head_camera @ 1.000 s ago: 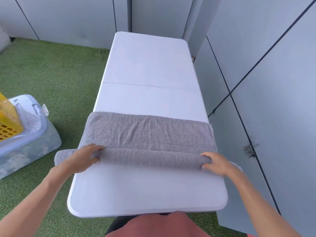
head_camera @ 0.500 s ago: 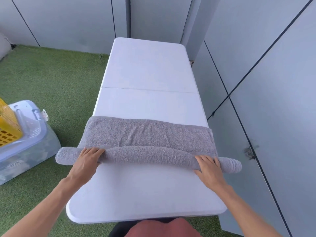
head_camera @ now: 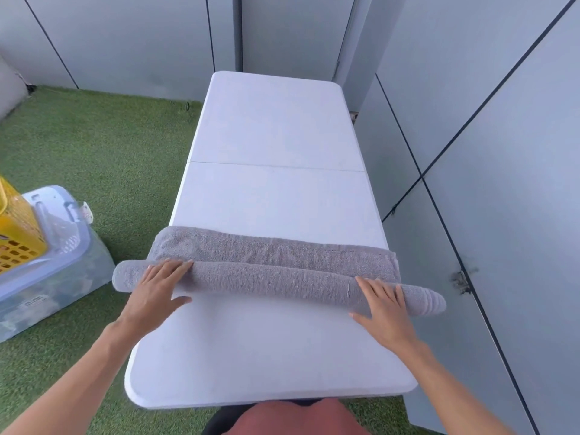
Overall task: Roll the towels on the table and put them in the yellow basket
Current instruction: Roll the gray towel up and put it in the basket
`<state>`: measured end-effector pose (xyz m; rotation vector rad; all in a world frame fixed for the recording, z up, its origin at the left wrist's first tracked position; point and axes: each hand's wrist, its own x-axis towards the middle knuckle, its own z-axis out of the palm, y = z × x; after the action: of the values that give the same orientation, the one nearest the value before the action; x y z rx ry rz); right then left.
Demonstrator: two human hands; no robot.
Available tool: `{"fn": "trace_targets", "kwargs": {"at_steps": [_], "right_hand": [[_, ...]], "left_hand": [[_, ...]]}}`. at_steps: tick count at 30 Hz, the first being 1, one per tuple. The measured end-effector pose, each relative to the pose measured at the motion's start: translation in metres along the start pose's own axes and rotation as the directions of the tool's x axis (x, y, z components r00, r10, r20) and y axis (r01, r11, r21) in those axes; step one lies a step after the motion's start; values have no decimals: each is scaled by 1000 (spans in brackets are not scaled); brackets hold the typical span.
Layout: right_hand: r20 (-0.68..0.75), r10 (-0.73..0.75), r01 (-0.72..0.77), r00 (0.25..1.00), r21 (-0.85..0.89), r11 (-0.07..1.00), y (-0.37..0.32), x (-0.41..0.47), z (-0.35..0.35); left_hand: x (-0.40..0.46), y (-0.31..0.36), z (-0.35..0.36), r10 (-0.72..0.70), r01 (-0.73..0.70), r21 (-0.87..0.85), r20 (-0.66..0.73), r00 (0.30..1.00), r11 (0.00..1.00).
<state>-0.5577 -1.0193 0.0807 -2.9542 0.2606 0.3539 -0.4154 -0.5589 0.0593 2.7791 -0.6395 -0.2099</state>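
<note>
Hands first, nearest to me: my left hand [head_camera: 156, 288] and right hand [head_camera: 384, 301] lie flat, fingers straight and spread, palms pressing down on the rolled part of a grey towel [head_camera: 276, 282]. They sit well apart, the left one near the roll's left end and the right one near its right end, thumbs trailing on the near side toward me. Neither hand curls round the cloth.

Under them the towel is soft terry with a fine looped nap, wound into a long, even cylinder that runs across the whole width of the counter [head_camera: 270, 350] and overhangs both side edges; the right tip shows a ribbed band. Just beyond my fingertips the unrolled remainder lies flat as a narrow strip, its far edge slightly wavy.

The counter is smooth white plastic with rounded corners, a straight seam crossing it past the towel.

Off to the left of my left hand, down on the floor, the yellow basket [head_camera: 15, 233] with a perforated lattice wall stands on a translucent lidded storage bin [head_camera: 56, 277]. The floor is green artificial turf [head_camera: 103, 146]. Grey wall panels [head_camera: 502, 152] with dark joints close in on the right and ahead.
</note>
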Motion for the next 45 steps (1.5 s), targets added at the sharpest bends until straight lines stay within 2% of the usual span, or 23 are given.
{"fn": "trace_targets", "kwargs": {"at_steps": [3,5,7,8,10,11,12,13,15,16,17,20,22,24,26,29,30,31,33,35,38,40,45], "right_hand": [[-56,8,-8,998,-2,1000,-5,2,0],[-30,-8,9,1000,22,1000,-3,3,-6],[84,-49,45,995,51,998,6,1,-13],[161,-65,49,985,103,993,12,0,-17],[316,-92,-7,944,297,955,22,-3,-27],[335,-98,-45,937,395,918,24,-3,-29],[283,-75,-67,956,461,885,25,-4,-30],[155,-27,-50,988,476,878,24,-5,-28],[-105,39,0,994,348,938,20,-6,-21],[-146,40,1,989,274,962,17,-9,-18],[-123,32,-5,992,213,977,12,-11,-16],[23,5,-7,1000,64,998,4,-15,-11],[-1,19,-19,1000,34,999,3,-12,-10],[-3,12,-12,1000,11,1000,5,-8,-14],[87,-27,23,996,48,999,11,-3,-22],[318,-33,-57,947,270,961,23,2,-38],[302,-31,-72,953,327,942,26,2,-38],[221,-3,-76,975,351,933,29,2,-36],[-1,77,-73,997,338,938,31,0,-28],[-63,104,-77,993,329,941,32,-4,-25],[41,56,-61,998,131,990,39,-11,-25],[56,117,-120,992,41,992,41,-11,-21],[-85,349,-341,933,97,935,4,-3,-10]], "left_hand": [[6,12,0,-46,48,49,-57,997,998],[9,14,-5,-69,70,52,-4,998,996],[10,12,-18,-94,88,38,218,971,995],[11,9,-25,-99,91,38,357,929,995],[10,4,-33,-93,118,-15,521,848,993],[8,1,-32,-85,131,-53,514,854,990],[6,-2,-29,-77,134,-99,442,894,986],[4,-2,-23,-71,127,-154,322,944,980],[-1,2,-15,-57,62,-195,30,998,979],[-5,4,-12,-41,29,-167,-63,997,985],[-8,6,-8,-14,2,-116,-104,994,993],[-17,4,4,132,-129,54,-63,989,990],[-19,3,9,129,-127,36,-52,990,991],[-16,6,4,55,-55,-12,7,998,998],[-12,11,-9,-38,52,-89,154,987,995],[-7,8,-26,-124,257,-242,457,881,936],[-6,7,-30,-125,289,-301,465,877,909],[-4,6,-33,-121,274,-350,400,909,896],[-3,7,-34,-142,189,-377,149,979,907],[-6,5,-31,-147,136,-323,-10,989,936],[-14,-4,-24,-59,69,-157,69,996,985],[-16,-8,-19,-56,65,-98,84,995,993],[-6,24,-13,-265,264,-33,-29,964,964]]}}
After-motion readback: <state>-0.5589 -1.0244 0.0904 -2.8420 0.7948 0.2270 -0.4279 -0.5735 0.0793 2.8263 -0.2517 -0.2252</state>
